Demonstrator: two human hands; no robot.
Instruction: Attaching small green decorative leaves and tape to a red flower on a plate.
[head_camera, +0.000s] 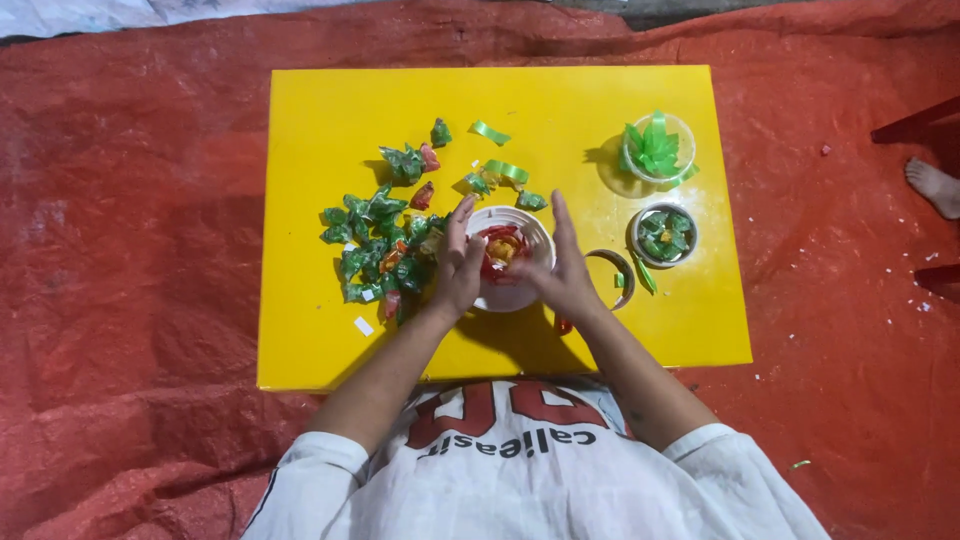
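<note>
On the yellow table (320, 110) a white round cup (505, 295) stands at the front middle, with red and orange wrapped pieces (502, 248) inside. My left hand (458, 262) rests against the cup's left rim, fingers straight. At the cup's right side is my right hand (562, 262), fingers extended upward along the rim. Both hands flank the cup; whether they grip it is unclear. A heap of green and red wrapped candies (378, 240) lies just left of my left hand.
A clear cup with green ribbon (655, 148) stands at the back right, a small bowl of green pieces (665, 235) in front of it, a tape ring (612, 278) beside my right hand. Green ribbon strips (500, 170) lie behind. Red tarp (130, 250) surrounds; another person's foot (932, 185) at right.
</note>
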